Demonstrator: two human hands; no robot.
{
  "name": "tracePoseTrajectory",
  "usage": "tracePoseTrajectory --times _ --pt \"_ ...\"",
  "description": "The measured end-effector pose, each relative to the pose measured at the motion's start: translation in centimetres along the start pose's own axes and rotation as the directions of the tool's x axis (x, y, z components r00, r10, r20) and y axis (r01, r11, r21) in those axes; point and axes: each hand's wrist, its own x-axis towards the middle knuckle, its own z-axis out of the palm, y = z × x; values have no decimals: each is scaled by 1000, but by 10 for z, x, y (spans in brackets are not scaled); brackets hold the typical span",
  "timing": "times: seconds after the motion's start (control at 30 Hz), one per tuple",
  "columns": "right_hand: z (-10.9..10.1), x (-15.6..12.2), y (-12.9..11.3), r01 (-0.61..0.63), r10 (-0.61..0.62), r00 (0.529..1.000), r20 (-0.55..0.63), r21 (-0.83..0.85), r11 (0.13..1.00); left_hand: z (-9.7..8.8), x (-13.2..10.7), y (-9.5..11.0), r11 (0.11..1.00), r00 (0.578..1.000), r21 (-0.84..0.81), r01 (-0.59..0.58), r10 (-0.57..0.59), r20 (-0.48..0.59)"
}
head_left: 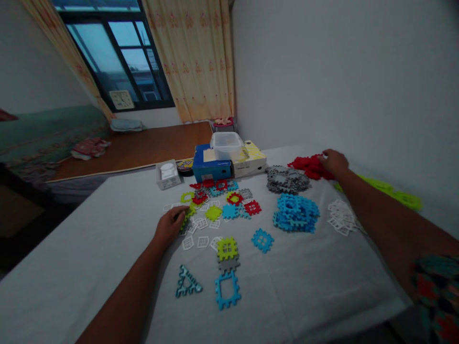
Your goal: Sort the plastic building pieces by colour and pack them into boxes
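Interlocking plastic tiles with notched edges lie on the white-covered table. My left hand [171, 223] is at the left edge of a mixed pile, its fingers closed on a lime-green tile [189, 212]. Stretched out to the far right, my right hand [334, 163] has its fingertips pinched on a red tile at the red pile [310, 167]. Next to that pile sit a grey pile [285, 179] and a blue pile [296, 212]. Nearer me, a lime-green tile [227, 248], a grey tile [228, 263] and a blue frame [227, 290] form a column.
A teal triangle [187, 283] and a single blue tile [262, 240] lie apart. White window pieces [342, 216] and lime-green pieces [405, 199] are at the right. A blue box [211, 167], a yellow box [251, 165], a clear tub [226, 145] and a white box [168, 175] stand behind.
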Motion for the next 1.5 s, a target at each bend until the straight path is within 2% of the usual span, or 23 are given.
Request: tracePoseTrajectory --times 0.07,0.13,0.2,0.27,0.33,0.37,0.4,0.43,0.47,0.6,0.7,0.77,0.87,0.93,1.0,1.07,1.1,1.2,1.3,1.4,1.5 --pt "-2 -4 -15 73 -73 997 -19 -29 997 1 0 -1 1000 1000 11 -7 6 4" --pt "-2 -20 -45 198 -198 980 3 -10 980 1 1 -1 1000 1000 17 -4 4 4" --pt "-2 -48 -85 378 -384 919 92 79 922 2 1 -1 1000 1000 10 -3 2 8" --pt "-2 -86 -129 566 -600 772 211 203 799 2 1 0 1000 1000 3 -4 4 12" --pt "-2 -125 -169 699 -751 561 348 287 655 1 1 2 1000 1000 -3 -13 13 18" --pt "-2 -142 -185 744 -787 470 399 301 597 1 0 3 1000 1000 -5 -18 18 21" --pt "-2 -157 -198 780 -800 401 446 291 554 1 0 3 1000 1000 -7 -20 21 23" --pt "-1 -168 -209 808 -793 365 487 258 530 1 0 4 1000 1000 -10 -19 19 21" --pt "1 -177 -217 827 -772 355 526 208 522 1 0 4 1000 1000 -11 -15 16 16" --pt "8 -191 -230 851 -660 376 651 39 524 3 1 4 1000 1000 -12 -17 17 5" --pt "5 -194 -231 858 -667 397 631 3 513 4 2 4 999 999 -24 -31 31 10" --pt "-5 -195 -229 845 -702 452 551 -12 535 4 2 4 999 999 -24 -33 33 6" --pt "-30 -190 -211 763 -742 595 308 71 642 2 1 6 1000 1000 -5 -24 24 19" --pt "-50 -183 -184 675 -699 708 101 194 712 1 1 7 1000 999 11 -25 24 28" --pt "-68 -176 -144 564 -572 818 -56 272 780 0 1 8 999 999 24 -26 25 35" --pt "-81 -172 -95 410 -386 912 -137 289 865 0 1 8 999 999 36 -22 21 43" --pt "-85 -172 -69 323 -288 945 -159 285 903 -1 2 7 999 999 42 -19 17 46" --pt "-89 -176 4 110 -72 983 -167 227 968 -1 4 4 998 998 69 -14 10 56" --pt "-85 -186 56 10 1 997 -83 133 991 -2 7 2 995 997 95 -27 20 79" --pt "-79 -194 80 -25 23 1000 14 93 995 -2 8 2 994 996 101 -42 33 80" --pt "-79 -198 75 -25 25 1000 -6 47 999 -2 8 2 994 997 100 -45 39 61"
